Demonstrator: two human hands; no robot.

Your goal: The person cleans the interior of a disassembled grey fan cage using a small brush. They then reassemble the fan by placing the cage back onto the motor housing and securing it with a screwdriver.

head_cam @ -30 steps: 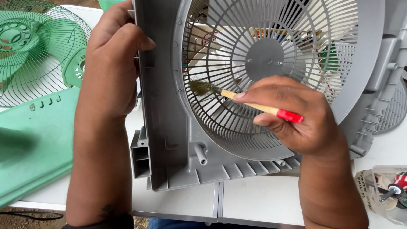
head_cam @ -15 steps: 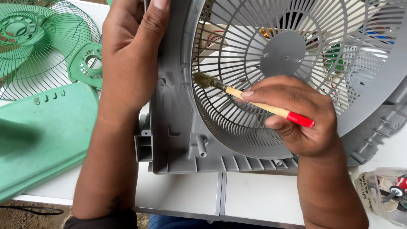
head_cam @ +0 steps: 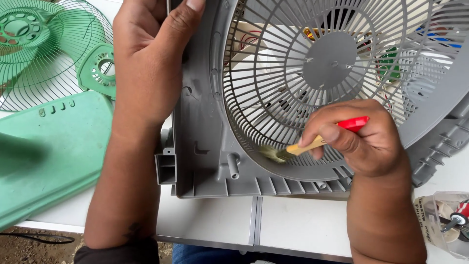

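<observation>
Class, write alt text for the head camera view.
The right hand brushes a grey fan grille frame with a small paintbrush while the left hand grips the frame's edge. Green fan parts lie alongside on a white table.

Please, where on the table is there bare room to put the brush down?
Bare white table lies below the grey fan frame, between the left hand forearm and the right hand forearm. Crowded: green fan parts at left, clear container at right.

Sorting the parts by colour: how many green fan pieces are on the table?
3: a wire guard top left, a ring-shaped piece beside it, a flat panel below. More may lie out of frame.
</observation>
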